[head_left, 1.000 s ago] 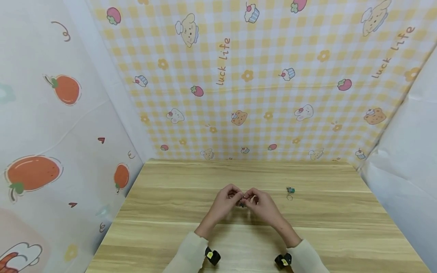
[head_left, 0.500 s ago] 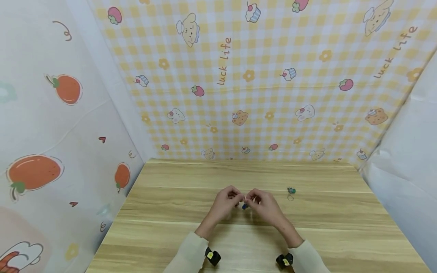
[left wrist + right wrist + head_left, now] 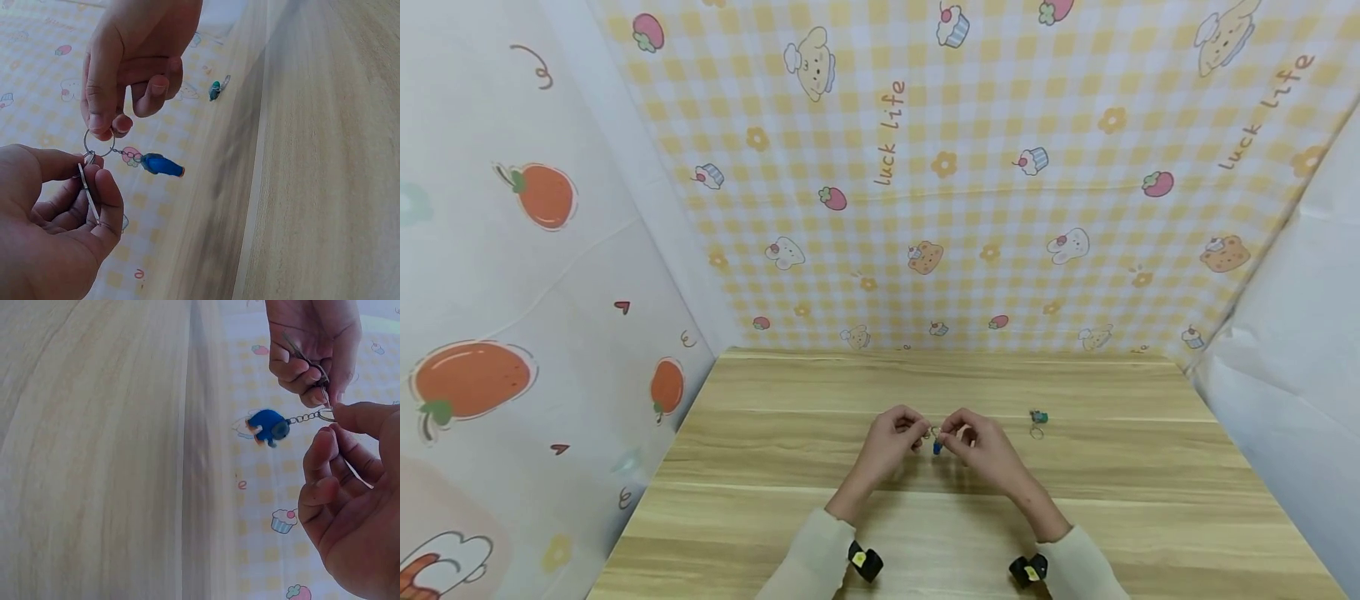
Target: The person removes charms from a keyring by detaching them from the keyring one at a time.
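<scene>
My left hand point(image 3: 891, 437) pinches a thin, flat metal key point(image 3: 89, 194), seen nearly edge-on, by its ring end. Facing it, my right hand point(image 3: 977, 446) holds a metal split ring point(image 3: 100, 142) between thumb and fingertip. From that ring a short chain point(image 3: 304, 417) carries a blue figure charm point(image 3: 267, 427), which hangs freely above the table. Key and ring meet between the two hands; fingertips partly hide the joint, so I cannot tell whether they are linked.
A second keychain with a green figure point(image 3: 1038, 417) and its own ring lies on the wood-grain table point(image 3: 775, 467), right of my hands. Behind the table rises a yellow checked cloth point(image 3: 970, 217); a white printed sheet point(image 3: 587, 275) stands at the left.
Both hands have drawn slightly apart. The ring between them and the blue figure charm, mostly hidden before, now show more plainly. The green keychain stays where it was.
</scene>
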